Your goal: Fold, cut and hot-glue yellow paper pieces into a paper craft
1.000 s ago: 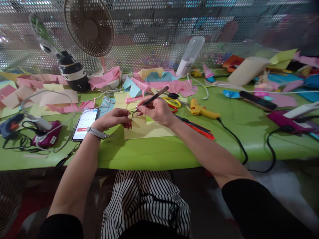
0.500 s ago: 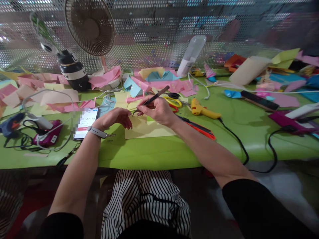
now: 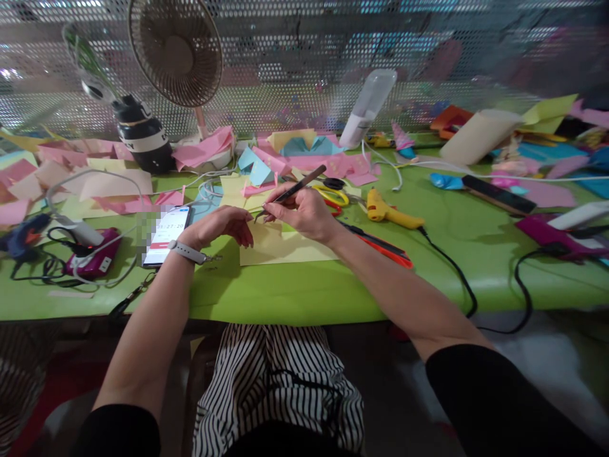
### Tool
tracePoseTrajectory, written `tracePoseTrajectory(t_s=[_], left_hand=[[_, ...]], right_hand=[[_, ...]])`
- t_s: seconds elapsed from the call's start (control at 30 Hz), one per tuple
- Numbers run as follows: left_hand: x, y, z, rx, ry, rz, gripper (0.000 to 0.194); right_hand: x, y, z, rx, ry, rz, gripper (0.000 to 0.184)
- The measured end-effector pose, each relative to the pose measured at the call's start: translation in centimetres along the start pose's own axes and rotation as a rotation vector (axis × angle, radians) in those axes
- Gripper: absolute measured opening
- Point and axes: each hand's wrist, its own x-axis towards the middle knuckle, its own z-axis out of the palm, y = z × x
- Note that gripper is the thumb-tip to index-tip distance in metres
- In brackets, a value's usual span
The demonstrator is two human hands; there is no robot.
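Observation:
Dark tweezers point(image 3: 299, 185) with a bent tip are gripped in my right hand point(image 3: 304, 212), slanting down to the left. Their tip is close to the fingertips of my left hand point(image 3: 226, 225). That hand is bent inward with its fingers curled, the index toward the tweezers; anything pinched there is too small to make out. Under both hands lies a pale yellow paper sheet point(image 3: 285, 252) on the green table. Behind my right hand are yellow-handled scissors point(image 3: 332, 195), and beside its wrist an orange and black cutter point(image 3: 385, 249).
A yellow glue gun point(image 3: 390, 212) lies at the right with its cable trailing off the edge. To the left are a phone point(image 3: 166, 236) and a purple power strip point(image 3: 98, 254). Folded papers point(image 3: 326, 164), a fan point(image 3: 178, 54) and a black bottle point(image 3: 145, 143) line the back.
The view has shifted very slightly. Both hands and the tweezers keep nearly the same pose over the yellow paper.

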Motion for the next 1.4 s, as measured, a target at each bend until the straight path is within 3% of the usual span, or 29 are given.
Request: tracePoseTrajectory(t_s=[0.67,1.4], left_hand=[[-0.51,0.38,0.39,0.049,0.024,0.004,0.01],[-0.69,0.53,0.49,0.075,0.021,0.002,0.009]], right_hand=[[0.03,0.01,-0.03,0.007,0.003,-0.015,0.039],[-0.1,-0.15,0.05,0.013,0.03,0.015,0.041]])
